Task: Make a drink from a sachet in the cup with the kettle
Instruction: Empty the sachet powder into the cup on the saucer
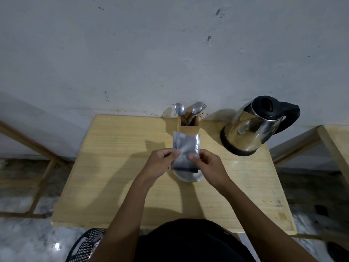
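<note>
Silver sachet (186, 148) pinched upright between my left hand (160, 161) and right hand (207, 164), directly over the cup (188, 176). Risk: an uneven tear scatters powder across the table (113, 167).

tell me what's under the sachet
Below the sachet, held by the left hand and right hand, sits a cup; only its near rim shows, its inside is covered.

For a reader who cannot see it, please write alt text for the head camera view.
Both hands, left hand and right hand, hold a silver sachet upright over a cup on a wooden table. Behind stand a wooden holder with spoons and a fork, and a steel kettle at the right.
</note>
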{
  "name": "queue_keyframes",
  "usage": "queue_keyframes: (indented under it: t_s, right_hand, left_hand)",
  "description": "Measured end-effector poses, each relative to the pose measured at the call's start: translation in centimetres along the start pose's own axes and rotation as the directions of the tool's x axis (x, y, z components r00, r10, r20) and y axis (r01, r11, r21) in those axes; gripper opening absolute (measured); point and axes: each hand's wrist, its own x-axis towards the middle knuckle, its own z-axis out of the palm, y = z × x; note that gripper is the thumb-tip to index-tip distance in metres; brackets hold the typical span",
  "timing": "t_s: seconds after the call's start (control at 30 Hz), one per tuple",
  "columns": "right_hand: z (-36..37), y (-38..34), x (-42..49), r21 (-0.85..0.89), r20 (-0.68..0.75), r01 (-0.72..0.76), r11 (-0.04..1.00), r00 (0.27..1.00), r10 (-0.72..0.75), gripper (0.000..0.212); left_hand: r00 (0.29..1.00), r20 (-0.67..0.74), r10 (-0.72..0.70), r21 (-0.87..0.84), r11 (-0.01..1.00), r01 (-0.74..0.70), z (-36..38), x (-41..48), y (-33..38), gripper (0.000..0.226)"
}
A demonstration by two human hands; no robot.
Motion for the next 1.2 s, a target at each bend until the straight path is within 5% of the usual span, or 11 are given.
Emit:
queue_keyframes:
  t_s: [0.2,0.53,0.77,0.93,1.0,1.1,1.2]
  right_hand:
    - [2.0,0.1,1.6,-0.122,-0.028,0.124,0.985,0.991,-0.129,0.013]
    - [3.6,0.4,2.8,-0.287,0.118,0.128,0.949,0.988,-0.098,0.02]
    - [2.5,1.5,3.5,-0.535,-0.089,0.131,0.834,0.974,-0.209,0.012]
    - [0.6,2.7,3.4,-0.65,-0.133,0.009,0.76,0.983,-0.126,0.043]
    - [0.3,3.3,3.3,-0.644,-0.087,0.003,0.765,0.993,-0.077,0.057]
    - [0.2,3.9,3.1,-0.633,-0.085,-0.018,0.774,0.995,-0.047,0.068]
    - [0.2,4.2,3.0,-0.682,-0.091,-0.046,0.73,0.996,-0.023,0.08]
  left_hand:
    - [1.0,0.006,-0.012,0.052,0.999,0.011,-1.2,-0.4,-0.6,0.028]
    - [0.996,-0.087,-0.003,0.033,0.999,0.006,-3.2,-0.5,-2.5,0.025]
    - [0.948,-0.314,-0.06,0.137,0.985,0.107,-4.4,0.4,-5.6,0.039]
    - [0.902,-0.409,-0.138,0.199,0.951,0.236,-4.2,1.5,-7.9,0.05]
    - [0.885,-0.451,-0.116,0.29,0.918,0.269,-3.8,1.7,-8.5,0.021]
    - [0.842,-0.54,0.004,0.539,0.77,0.342,-3.0,1.9,-9.5,0.058]
    - [0.903,-0.392,0.174,0.778,0.587,0.224,-2.0,1.6,-9.8,0.052]
